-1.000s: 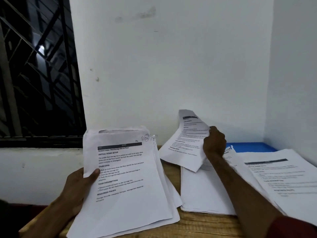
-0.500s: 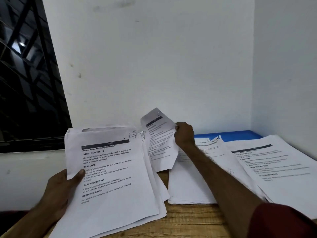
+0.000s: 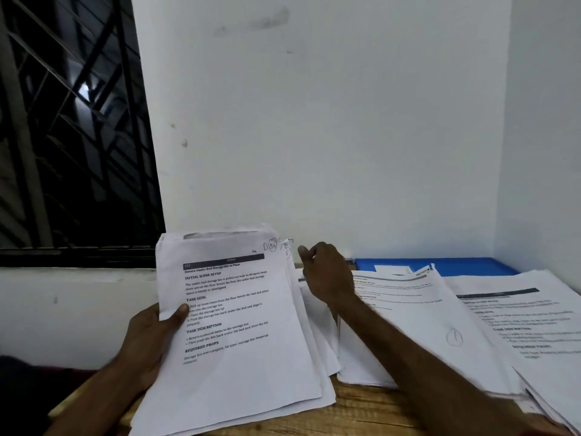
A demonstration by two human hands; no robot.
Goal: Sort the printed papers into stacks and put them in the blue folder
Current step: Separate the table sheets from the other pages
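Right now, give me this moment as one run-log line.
left grip: holds paper sheaf | right grip: at sheaf's top-right corner, contact unclear | blue folder: partly covered by table papers

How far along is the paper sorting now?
Done: a middle stack and a right stack lie on the table, partly covering the blue folder. In hand: the left hand holds a thick bundle, and the right hand reaches toward its top corner. Left: sorting that bundle, then filing all stacks.
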